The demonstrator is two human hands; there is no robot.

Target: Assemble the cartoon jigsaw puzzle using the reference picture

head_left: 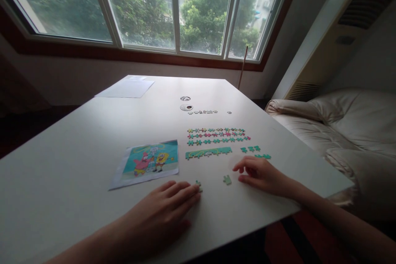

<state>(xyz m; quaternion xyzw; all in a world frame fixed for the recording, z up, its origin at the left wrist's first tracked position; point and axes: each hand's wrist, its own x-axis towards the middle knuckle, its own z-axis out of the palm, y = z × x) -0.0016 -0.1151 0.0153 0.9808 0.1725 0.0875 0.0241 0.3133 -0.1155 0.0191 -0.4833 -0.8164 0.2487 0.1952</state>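
Note:
My left hand lies flat on the white table, fingers stretched out, fingertips touching a small puzzle piece. My right hand rests on the table with fingers loosely curled, empty, just right of a loose green piece. Beyond the hands lies a joined green strip of pieces, and behind it three rows of loose pieces. A few more pieces sit above my right hand. A cartoon reference picture lies to the left.
A white sheet of paper lies at the far left of the table. Two small round objects and a row of pale pieces sit mid-table. A cream sofa stands right of the table, windows behind.

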